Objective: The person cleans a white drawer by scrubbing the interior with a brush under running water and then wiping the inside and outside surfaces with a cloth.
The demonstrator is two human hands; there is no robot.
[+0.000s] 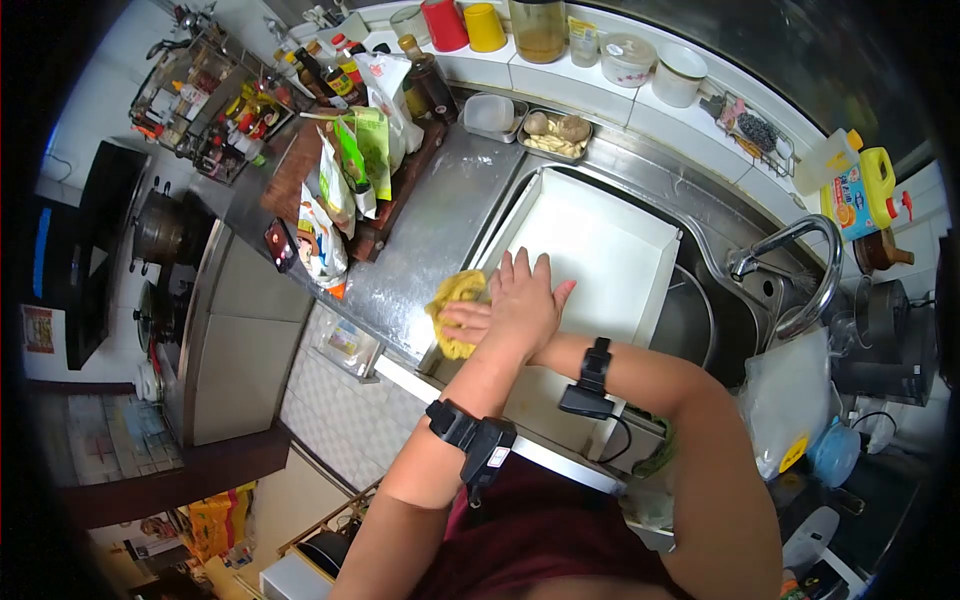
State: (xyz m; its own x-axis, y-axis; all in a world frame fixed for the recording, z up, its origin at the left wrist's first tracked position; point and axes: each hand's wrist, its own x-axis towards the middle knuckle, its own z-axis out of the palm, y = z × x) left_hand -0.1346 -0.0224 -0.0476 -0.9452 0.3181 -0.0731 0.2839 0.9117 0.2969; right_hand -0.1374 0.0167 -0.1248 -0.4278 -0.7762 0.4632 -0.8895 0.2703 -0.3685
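My left hand is spread palm down with its fingers apart, over the near-left side of a white rectangular tray. The tray has low walls and lies over the sink. My right forearm crosses beneath my left wrist. Part of my right hand shows to the left, its fingers on a crumpled yellow cloth at the counter's front edge beside the tray. The rest of that hand is hidden behind my left hand and wrist.
The steel counter holds a wooden board with food bags, and a metal dish of food. A curved faucet stands right of the tray. Jars and cups, including a yellow cup, line the sill.
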